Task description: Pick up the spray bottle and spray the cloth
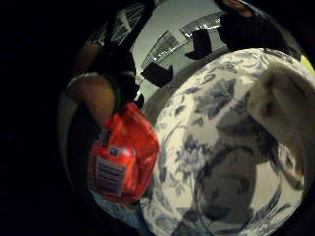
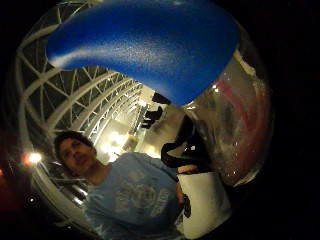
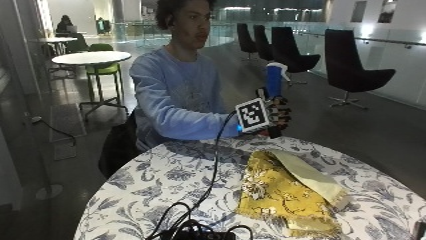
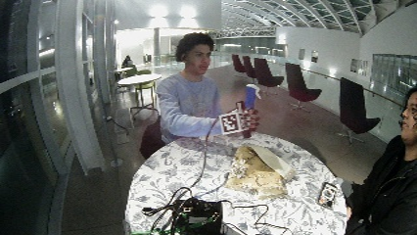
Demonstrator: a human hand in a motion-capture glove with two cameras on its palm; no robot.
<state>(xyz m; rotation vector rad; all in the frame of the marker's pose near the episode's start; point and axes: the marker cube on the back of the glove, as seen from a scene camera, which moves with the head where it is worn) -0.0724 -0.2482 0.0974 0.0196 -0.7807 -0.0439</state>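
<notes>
I have the spray bottle (image 3: 273, 80) up off the table, held in the air above the near rim, over the far end of the cloth (image 3: 286, 192). Its long axis stands close to upright, blue head on top and body down in the glove. The nozzle seems to face away from me toward the open hall, level rather than down at the cloth, though from the outside view I can't settle the exact heading. My right hand (image 3: 276, 112) is wrapped round the bottle's lower body, fingers curled about it; whether a finger sits on the trigger I cannot tell.

So I judge the pick-up done and the spraying not yet begun. The next move calls for tipping the head forward and down so the nozzle bears on the yellow patterned cloth, which lies rumpled on the floral tablecloth (image 3: 160, 180) with a paler fold across its top, and then squeezing the trigger.

Further out, a red packet (image 1: 123, 157) shows in the little-finger palm view beside the table's edge, and a tangle of cables (image 3: 193, 227) lies at the table's front.
</notes>
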